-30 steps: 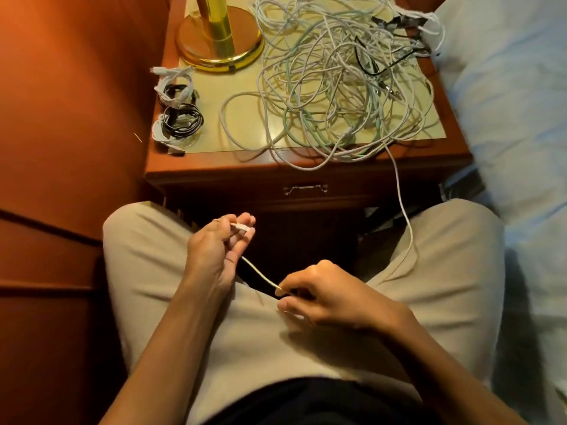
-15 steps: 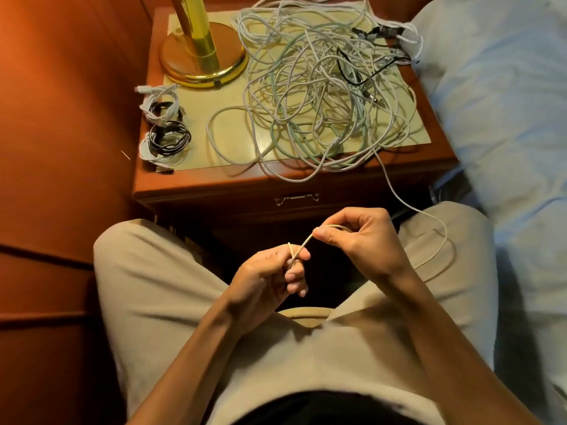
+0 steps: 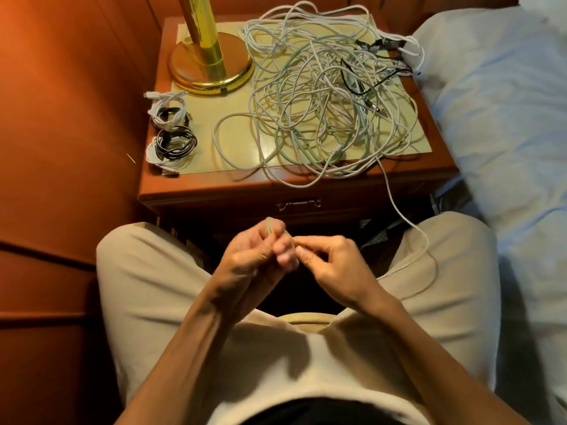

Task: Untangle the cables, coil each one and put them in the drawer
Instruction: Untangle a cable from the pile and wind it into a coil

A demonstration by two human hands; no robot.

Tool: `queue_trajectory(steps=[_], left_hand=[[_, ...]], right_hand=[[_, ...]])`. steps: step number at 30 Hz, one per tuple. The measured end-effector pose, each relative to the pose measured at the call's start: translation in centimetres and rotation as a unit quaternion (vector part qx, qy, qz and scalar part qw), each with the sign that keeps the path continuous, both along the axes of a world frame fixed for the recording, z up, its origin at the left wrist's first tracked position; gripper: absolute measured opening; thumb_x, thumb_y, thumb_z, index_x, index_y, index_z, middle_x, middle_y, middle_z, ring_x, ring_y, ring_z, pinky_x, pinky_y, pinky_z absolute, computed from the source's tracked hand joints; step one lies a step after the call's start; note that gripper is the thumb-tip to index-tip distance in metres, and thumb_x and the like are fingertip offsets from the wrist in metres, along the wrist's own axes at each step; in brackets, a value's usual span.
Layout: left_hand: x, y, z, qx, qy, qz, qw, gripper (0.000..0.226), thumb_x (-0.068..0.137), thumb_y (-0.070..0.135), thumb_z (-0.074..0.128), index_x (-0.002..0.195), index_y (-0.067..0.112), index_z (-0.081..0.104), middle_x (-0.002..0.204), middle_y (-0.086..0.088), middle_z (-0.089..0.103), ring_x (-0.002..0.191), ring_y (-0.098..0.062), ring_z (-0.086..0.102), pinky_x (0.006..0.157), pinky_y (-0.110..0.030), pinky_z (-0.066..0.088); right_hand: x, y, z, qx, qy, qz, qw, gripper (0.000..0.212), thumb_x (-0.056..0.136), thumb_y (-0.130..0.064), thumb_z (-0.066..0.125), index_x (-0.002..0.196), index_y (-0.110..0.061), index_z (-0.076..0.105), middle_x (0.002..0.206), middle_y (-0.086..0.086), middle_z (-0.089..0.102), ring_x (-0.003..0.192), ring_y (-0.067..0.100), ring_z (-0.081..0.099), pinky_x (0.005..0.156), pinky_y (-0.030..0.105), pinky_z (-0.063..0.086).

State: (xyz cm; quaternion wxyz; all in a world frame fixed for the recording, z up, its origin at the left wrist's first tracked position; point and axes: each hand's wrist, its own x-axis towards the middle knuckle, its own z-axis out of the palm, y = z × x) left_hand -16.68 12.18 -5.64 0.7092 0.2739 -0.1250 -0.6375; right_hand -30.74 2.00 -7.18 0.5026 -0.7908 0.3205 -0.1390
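A big tangle of white and pale green cables covers the right part of the nightstand top. One white cable runs out of the tangle, over the front edge and down across my right thigh. My left hand holds its end between curled fingers above my lap. My right hand pinches the same cable right beside the left fingertips. Several coiled black and white cables lie at the top's left edge. The drawer below is closed, its metal handle showing.
A brass lamp base stands at the back left of the nightstand. An orange wooden wall closes the left side. A bed with pale blue sheets lies to the right. My knees sit close to the drawer front.
My right hand has come down and left to meet the left fingertips, wrapping the cable round the left hand. The left hand has risen slightly. The slack on my right thigh has shifted.
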Motion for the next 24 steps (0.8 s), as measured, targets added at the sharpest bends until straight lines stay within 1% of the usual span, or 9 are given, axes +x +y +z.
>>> queue_trajectory(steps=[2, 5, 8, 10, 12, 16, 18, 21, 24], left_hand=[[0.4, -0.6, -0.3, 0.058, 0.003, 0.118, 0.991, 0.014, 0.090, -0.004, 0.044, 0.092, 0.008, 0.051, 0.067, 0.000, 0.053, 0.060, -0.010, 0.054, 0.061, -0.024, 0.052], [0.3, -0.9, -1.7, 0.119, -0.075, 0.201, 0.969, 0.021, 0.098, -0.006, 0.038, 0.092, 0.005, 0.055, 0.070, -0.004, 0.063, 0.069, -0.014, 0.066, 0.070, -0.027, 0.058], [-0.2, -0.4, -2.9, 0.149, -0.246, 0.184, 0.940, 0.023, 0.100, -0.006, 0.041, 0.093, 0.003, 0.061, 0.074, -0.006, 0.068, 0.077, -0.019, 0.070, 0.077, -0.028, 0.057], [-0.3, 0.1, -3.2, 0.156, -0.397, 0.124, 0.896, 0.026, 0.098, -0.009, 0.044, 0.091, 0.005, 0.065, 0.071, -0.003, 0.067, 0.073, -0.015, 0.068, 0.073, -0.024, 0.054], [-0.4, 0.4, -3.1, 0.137, -0.461, 0.027, 0.876, 0.026, 0.098, -0.008, 0.044, 0.093, 0.005, 0.066, 0.071, -0.004, 0.063, 0.068, -0.012, 0.062, 0.068, -0.021, 0.049], [-1.0, 0.4, -2.7, 0.123, -0.287, -0.092, 0.945, 0.027, 0.095, 0.016, 0.043, 0.109, 0.001, 0.061, 0.074, -0.006, 0.057, 0.063, -0.012, 0.050, 0.062, -0.024, 0.042], [-0.9, 0.1, -2.5, 0.119, -0.244, -0.107, 0.957, 0.030, 0.097, 0.020, 0.040, 0.109, 0.006, 0.064, 0.072, -0.006, 0.056, 0.062, -0.012, 0.048, 0.061, -0.026, 0.039], [-0.9, -0.2, -2.1, 0.091, -0.211, -0.126, 0.965, 0.036, 0.099, 0.023, 0.038, 0.091, 0.022, 0.073, 0.068, -0.006, 0.051, 0.060, -0.014, 0.041, 0.059, -0.027, 0.035], [-0.3, -0.4, -1.9, 0.070, -0.173, -0.145, 0.972, 0.033, 0.099, 0.023, 0.040, 0.083, 0.018, 0.069, 0.059, -0.002, 0.042, 0.054, -0.013, 0.030, 0.054, -0.027, 0.025]], right_hand=[[-0.2, 1.2, -0.4, -0.012, 0.050, 0.071, 0.996, 0.032, 0.097, -0.022, 0.059, 0.128, -0.025, 0.066, 0.112, -0.003, 0.074, 0.099, 0.011, 0.069, 0.088, 0.035, 0.055], [-0.4, 2.1, 0.4, -0.068, 0.121, 0.193, 0.971, 0.027, 0.100, -0.031, 0.051, 0.123, -0.025, 0.064, 0.093, -0.003, 0.070, 0.080, 0.016, 0.063, 0.070, 0.039, 0.052], [-0.5, 1.7, 2.2, -0.136, 0.163, 0.264, 0.941, 0.023, 0.100, -0.036, 0.051, 0.104, -0.020, 0.066, 0.086, -0.002, 0.067, 0.077, 0.018, 0.060, 0.067, 0.039, 0.049], [-0.7, 1.0, 3.3, -0.171, 0.156, 0.252, 0.940, 0.028, 0.096, -0.042, 0.049, 0.098, -0.022, 0.068, 0.085, -0.002, 0.069, 0.077, 0.019, 0.062, 0.065, 0.039, 0.051], [-0.8, -0.3, 4.2, -0.212, 0.127, 0.208, 0.946, 0.028, 0.092, -0.045, 0.052, 0.092, -0.024, 0.071, 0.080, -0.004, 0.069, 0.072, 0.016, 0.062, 0.061, 0.037, 0.050], [-0.3, -2.6, 5.1, -0.272, 0.094, 0.128, 0.949, 0.013, 0.089, -0.035, 0.070, 0.084, -0.024, 0.073, 0.076, -0.007, 0.069, 0.068, 0.010, 0.059, 0.063, 0.030, 0.045], [0.0, -2.8, 4.8, -0.289, 0.083, 0.110, 0.947, 0.012, 0.088, -0.033, 0.072, 0.083, -0.022, 0.073, 0.076, -0.007, 0.069, 0.070, 0.010, 0.060, 0.069, 0.031, 0.046], [0.5, -3.0, 4.2, -0.280, 0.063, 0.094, 0.953, 0.010, 0.084, -0.032, 0.074, 0.083, -0.022, 0.073, 0.077, -0.007, 0.069, 0.073, 0.009, 0.062, 0.074, 0.038, 0.051], [0.9, -3.1, 3.5, -0.270, 0.030, 0.080, 0.959, 0.008, 0.087, -0.028, 0.071, 0.086, -0.021, 0.074, 0.079, -0.006, 0.069, 0.074, 0.009, 0.062, 0.071, 0.040, 0.054]])
